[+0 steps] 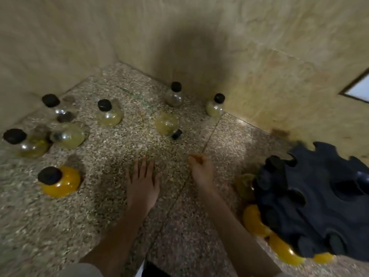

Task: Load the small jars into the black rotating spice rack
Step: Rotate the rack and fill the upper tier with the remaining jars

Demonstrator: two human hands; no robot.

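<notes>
Several small glass jars with black lids stand scattered on the speckled stone counter (119,196). One bright yellow jar (60,181) is at the left front, and a pale jar (167,123) lies tipped over in the middle. The black rotating spice rack (315,200) stands at the right, with yellow jars (257,222) seated in its lower tier. My left hand (142,182) lies flat on the counter with straight fingers, holding nothing. My right hand (201,170) hovers between the tipped jar and the rack, fingers loosely curled and empty.
Beige walls (259,66) close in the counter at the back and both sides, forming a corner. Two jars (215,105) stand close to the back wall. A cluster of jars (65,134) crowds the left edge. A white framed panel (359,88) is on the right wall.
</notes>
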